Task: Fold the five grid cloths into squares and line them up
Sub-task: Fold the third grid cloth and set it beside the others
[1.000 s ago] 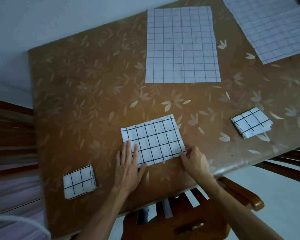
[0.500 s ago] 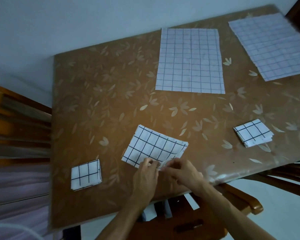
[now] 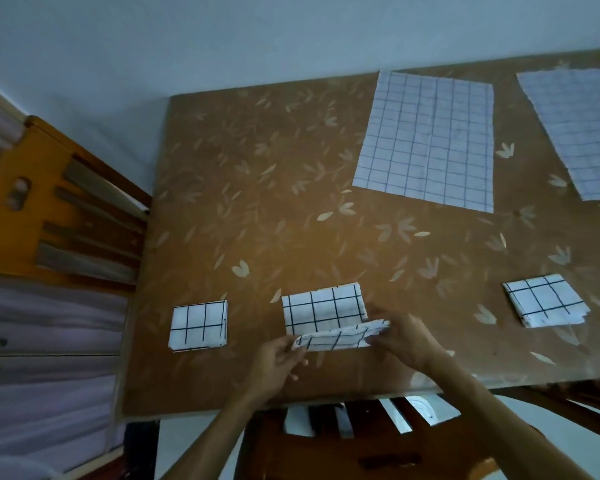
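left hand (image 3: 278, 358): fingers curled, pinching near-left corner of cloth (image 3: 323, 308).
right hand (image 3: 406, 344): pinching near-right corner, near edge raised.
cloth: between the hands, far part flat.
left square (image 3: 199, 325): left of left hand.
right square (image 3: 544, 299): right of right hand.

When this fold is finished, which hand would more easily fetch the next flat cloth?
Probably the right hand: the nearest flat cloth lies far and to the right of the half-folded cloth that both hands hold. The left hand would have to cross over.
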Tool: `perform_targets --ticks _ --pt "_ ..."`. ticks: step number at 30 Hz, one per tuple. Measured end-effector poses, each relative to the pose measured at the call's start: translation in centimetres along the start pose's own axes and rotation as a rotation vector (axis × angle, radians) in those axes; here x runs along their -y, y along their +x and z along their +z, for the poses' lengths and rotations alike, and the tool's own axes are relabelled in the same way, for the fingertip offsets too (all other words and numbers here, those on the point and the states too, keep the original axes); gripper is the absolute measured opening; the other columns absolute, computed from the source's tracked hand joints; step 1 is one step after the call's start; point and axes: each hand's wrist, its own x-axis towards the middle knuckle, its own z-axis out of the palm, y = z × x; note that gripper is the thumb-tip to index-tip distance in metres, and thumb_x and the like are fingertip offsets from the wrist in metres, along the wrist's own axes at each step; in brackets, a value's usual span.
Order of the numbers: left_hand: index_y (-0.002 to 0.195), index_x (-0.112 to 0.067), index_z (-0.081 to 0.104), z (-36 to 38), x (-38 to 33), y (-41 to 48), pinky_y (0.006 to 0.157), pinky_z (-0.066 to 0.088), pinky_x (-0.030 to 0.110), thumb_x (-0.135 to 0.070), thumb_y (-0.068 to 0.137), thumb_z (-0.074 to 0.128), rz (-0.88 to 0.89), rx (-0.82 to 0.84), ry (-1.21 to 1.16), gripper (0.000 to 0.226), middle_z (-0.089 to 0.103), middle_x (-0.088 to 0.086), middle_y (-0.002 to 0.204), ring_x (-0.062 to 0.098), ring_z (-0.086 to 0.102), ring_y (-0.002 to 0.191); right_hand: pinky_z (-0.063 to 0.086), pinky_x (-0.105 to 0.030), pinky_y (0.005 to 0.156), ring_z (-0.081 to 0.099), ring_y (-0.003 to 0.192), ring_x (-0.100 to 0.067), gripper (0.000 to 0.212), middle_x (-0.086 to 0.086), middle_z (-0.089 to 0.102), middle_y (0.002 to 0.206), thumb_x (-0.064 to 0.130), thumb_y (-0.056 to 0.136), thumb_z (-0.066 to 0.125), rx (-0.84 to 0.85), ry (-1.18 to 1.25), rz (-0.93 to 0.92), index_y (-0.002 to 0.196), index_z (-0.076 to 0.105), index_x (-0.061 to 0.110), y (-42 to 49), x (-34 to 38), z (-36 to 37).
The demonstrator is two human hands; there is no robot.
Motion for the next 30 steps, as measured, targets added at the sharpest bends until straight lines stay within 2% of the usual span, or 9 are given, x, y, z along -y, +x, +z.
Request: perform_targets --ticks 2,4,7,16,19,21,24,28,30 --pt "0.122 -0.021 0.062 -0.4 0.5 -0.1 0.065 0.06 0.028 -0.017 0.095 0.064 -0.053 -0.053 -0.056 0.027 0.071 -0.002 0.112 0.015 0.072 0.093 0.054 -0.025 0.074 0.068 0.08 0.002 0.012 0.014 0.075 0.089 0.027 0.083 0.076 0.004 0.077 0.029 0.093 0.071 0.032 0.2 0.3 0.2" --pt "0.116 -0.02 0.063 -0.5 0.7 -0.1 0.063 0.06 0.029 -0.016 0.094 0.065 -0.077 -0.132 -0.068 0.022 0.07 -0.001 0.113 0.017 0.073 0.09 0.054 -0.024 0.077 0.069 0.085 0.004 0.015 0.015 0.075 0.093 0.03 0.084 0.075 -0.001 0.156 0.034 0.099 0.072 0.031 0.5 0.3 0.8" --pt "0.105 -0.021 0.063 -0.5 0.8 0.2 0.056 0.059 0.03 -0.014 0.094 0.066 -0.124 -0.204 -0.078 0.013 0.069 0.0 0.107 0.02 0.074 0.083 0.057 -0.027 0.078 0.07 0.089 -0.005 0.024 0.01 0.075 0.097 0.031 0.085 0.074 -0.061 0.191 0.073 0.108 0.071 0.024 1.2 0.4 1.7" --pt "0.11 -0.014 0.059 0.1 0.2 1.0 0.047 0.055 0.023 -0.013 0.097 0.061 -0.161 -0.249 0.056 0.014 0.067 0.001 0.101 0.015 0.074 0.066 0.056 -0.039 0.082 0.068 0.092 -0.022 0.031 -0.003 0.073 0.103 0.025 0.089 0.069 -0.168 0.141 0.125 0.117 0.063 0.013 3.5 1.6 3.7" --pt "0.111 -0.017 0.06 0.6 0.4 1.0 0.047 0.048 0.014 -0.022 0.096 0.062 -0.1 -0.341 0.245 0.015 0.068 -0.003 0.094 0.012 0.069 0.057 0.053 -0.032 0.074 0.067 0.089 -0.021 0.029 -0.002 0.072 0.099 0.024 0.091 0.068 -0.204 0.154 0.102 0.117 0.061 0.014 3.8 1.5 4.2" --pt "0.112 -0.02 0.057 0.9 0.7 1.1 0.057 0.05 0.015 -0.03 0.096 0.061 -0.054 -0.403 0.382 0.019 0.067 -0.007 0.089 0.01 0.068 0.069 0.051 -0.029 0.071 0.067 0.088 -0.021 0.031 -0.003 0.072 0.099 0.023 0.092 0.067 -0.234 0.173 0.109 0.119 0.059 0.012 4.0 1.3 4.6" --pt "0.124 -0.022 0.05 1.1 1.3 1.4 0.068 0.053 0.025 -0.041 0.097 0.056 -0.008 -0.454 0.617 0.033 0.066 -0.006 0.094 0.01 0.065 0.083 0.056 -0.039 0.074 0.068 0.091 -0.027 0.034 -0.007 0.07 0.102 0.024 0.092 0.066 -0.283 0.138 0.098 0.12 0.055 0.008 4.3 0.9 5.5" --pt "0.132 -0.013 0.052 2.0 2.4 1.7 0.057 0.054 0.026 -0.024 0.09 0.067 0.249 -0.508 0.942 0.045 0.059 0.007 0.106 0.016 0.061 0.078 0.052 -0.044 0.087 0.055 0.106 -0.032 0.044 -0.014 0.056 0.121 0.021 0.09 0.069 -0.447 -0.08 -0.012 0.128 0.053 0.005 3.9 0.8 6.4" --pt "0.133 -0.009 0.055 2.3 2.8 2.2 0.07 0.058 0.033 -0.014 0.085 0.071 0.394 -0.534 1.096 0.051 0.059 0.017 0.121 0.026 0.063 0.096 0.05 -0.048 0.097 0.053 0.119 -0.036 0.05 -0.017 0.053 0.137 0.016 0.088 0.07 -0.507 -0.254 -0.141 0.134 0.052 0.006 3.8 0.8 7.0"
